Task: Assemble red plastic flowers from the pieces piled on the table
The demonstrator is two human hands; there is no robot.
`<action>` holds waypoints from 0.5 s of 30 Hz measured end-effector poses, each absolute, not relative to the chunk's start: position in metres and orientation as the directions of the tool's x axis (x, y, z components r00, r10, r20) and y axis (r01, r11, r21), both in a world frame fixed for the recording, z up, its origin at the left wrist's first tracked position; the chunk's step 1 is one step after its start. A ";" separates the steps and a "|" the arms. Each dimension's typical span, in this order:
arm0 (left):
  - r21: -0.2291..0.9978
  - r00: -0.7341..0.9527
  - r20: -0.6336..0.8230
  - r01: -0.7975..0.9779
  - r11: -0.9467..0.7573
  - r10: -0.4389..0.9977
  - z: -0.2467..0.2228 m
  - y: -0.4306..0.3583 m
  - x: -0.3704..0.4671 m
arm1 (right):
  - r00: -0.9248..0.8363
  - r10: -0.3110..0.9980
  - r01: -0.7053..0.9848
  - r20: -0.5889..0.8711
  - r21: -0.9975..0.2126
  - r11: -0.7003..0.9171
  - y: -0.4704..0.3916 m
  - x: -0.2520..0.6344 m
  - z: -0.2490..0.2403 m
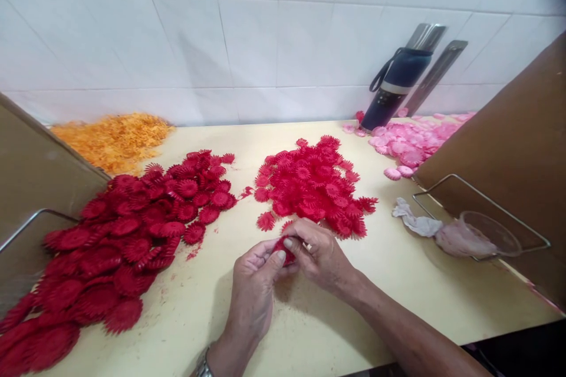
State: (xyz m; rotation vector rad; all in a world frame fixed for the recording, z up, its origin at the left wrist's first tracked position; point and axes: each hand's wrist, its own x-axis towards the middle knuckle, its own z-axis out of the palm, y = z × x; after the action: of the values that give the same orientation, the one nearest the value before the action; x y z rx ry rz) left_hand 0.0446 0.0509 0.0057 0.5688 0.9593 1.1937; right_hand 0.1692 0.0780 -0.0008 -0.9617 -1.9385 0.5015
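A small dark red flower-like disc [288, 254] with a fringed edge is pinched between my two hands, above the pale tabletop. My left hand [259, 271] grips its left side, thumb on top. On its right side, my right hand [318, 253] holds it with thumb and fingers, which partly hide the disc. Just beyond my hands lies a heap of bright red fringed discs [309, 179]. To the left spreads a larger heap of dark red fringed discs [132, 241], thicker and cupped in shape.
Orange pieces [117, 138] lie at the back left, pink discs [415, 141] at the back right. A dark blue flask [395, 85] leans near the tiled wall. Brown boards [499, 171] flank both sides. At right, a wire frame [481, 185] stands by a clear cup [490, 232].
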 end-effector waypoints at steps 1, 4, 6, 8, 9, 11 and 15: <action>0.806 0.058 -0.321 -0.508 0.305 0.945 0.006 0.051 0.045 | -0.300 0.775 0.450 0.556 -0.634 0.629 0.078 0.169 -0.002; 0.801 0.037 -0.340 -0.511 0.310 0.940 0.006 0.052 0.045 | -0.297 0.733 0.538 0.612 -0.527 0.658 0.076 0.165 -0.008; 0.796 0.028 -0.348 -0.520 0.311 0.937 0.007 0.053 0.045 | -0.303 0.722 0.575 0.623 -0.485 0.659 0.075 0.163 -0.010; 0.792 0.021 -0.348 -0.529 0.305 0.937 0.007 0.054 0.045 | -0.302 0.716 0.586 0.629 -0.471 0.660 0.075 0.161 -0.010; 0.791 0.016 -0.348 -0.532 0.303 0.937 0.008 0.054 0.045 | -0.289 0.713 0.590 0.638 -0.468 0.658 0.075 0.162 -0.010; 0.794 -0.001 -0.353 -0.530 0.299 0.936 0.008 0.053 0.044 | -0.228 0.714 0.613 0.662 -0.472 0.633 0.077 0.166 -0.009; 0.805 -0.033 -0.388 -0.498 0.322 0.921 0.009 0.051 0.042 | -0.069 0.697 0.753 0.714 -0.421 0.506 0.091 0.192 -0.007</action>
State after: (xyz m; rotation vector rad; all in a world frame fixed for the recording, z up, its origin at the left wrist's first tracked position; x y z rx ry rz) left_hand 0.0418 0.0514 0.0086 0.5030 1.0779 1.2188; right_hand 0.1920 0.0913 -0.0070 -1.2168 -1.7917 -0.0727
